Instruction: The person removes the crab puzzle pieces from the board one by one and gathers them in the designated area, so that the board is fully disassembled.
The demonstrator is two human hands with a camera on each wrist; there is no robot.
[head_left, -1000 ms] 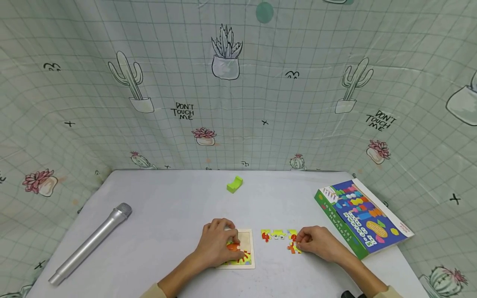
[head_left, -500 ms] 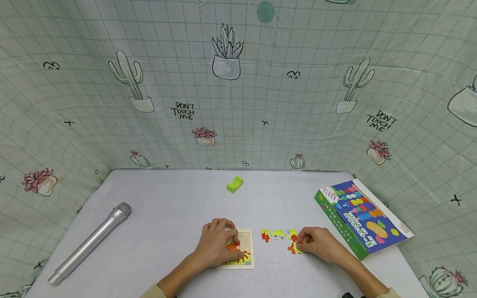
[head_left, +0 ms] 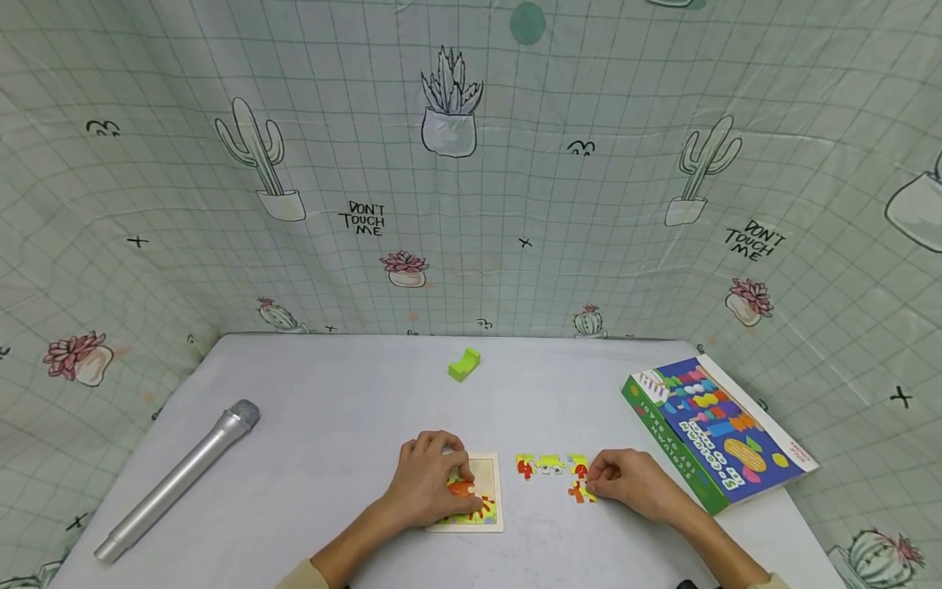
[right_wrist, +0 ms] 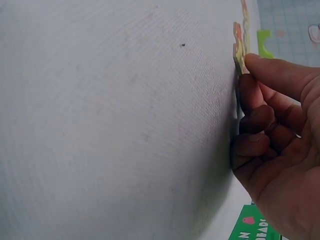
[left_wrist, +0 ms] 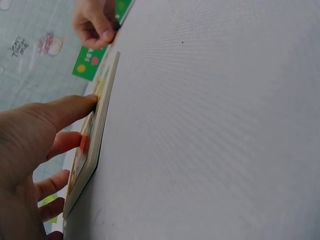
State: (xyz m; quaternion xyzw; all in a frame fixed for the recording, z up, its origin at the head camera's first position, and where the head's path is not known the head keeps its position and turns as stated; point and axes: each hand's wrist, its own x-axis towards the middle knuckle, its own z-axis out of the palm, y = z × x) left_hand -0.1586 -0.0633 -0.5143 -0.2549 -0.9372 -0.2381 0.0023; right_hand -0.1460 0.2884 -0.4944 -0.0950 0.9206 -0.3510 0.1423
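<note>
On the table, a square wooden puzzle board (head_left: 498,491) with a pale rim is partly filled with yellow, red and orange pieces. My left hand (head_left: 423,484) rests over its left side and hides much of it. In the left wrist view, the thumb touches the face of the board (left_wrist: 102,117), and a finger touches an orange part. To the right, my right hand (head_left: 631,484) pinches the edge of an orange and yellow puzzle piece (head_left: 579,492) between thumb and forefinger, low at the tabletop. Just beyond it, several loose puzzle pieces (head_left: 549,464) lie in a row.
A silver microphone (head_left: 180,483) lies at the left. A small green curved block (head_left: 464,365) sits farther back. At the right lies a blue and green toy box (head_left: 717,429). A dark object (head_left: 687,584) shows at the front edge. Printed cloth (head_left: 471,188) rises behind the table.
</note>
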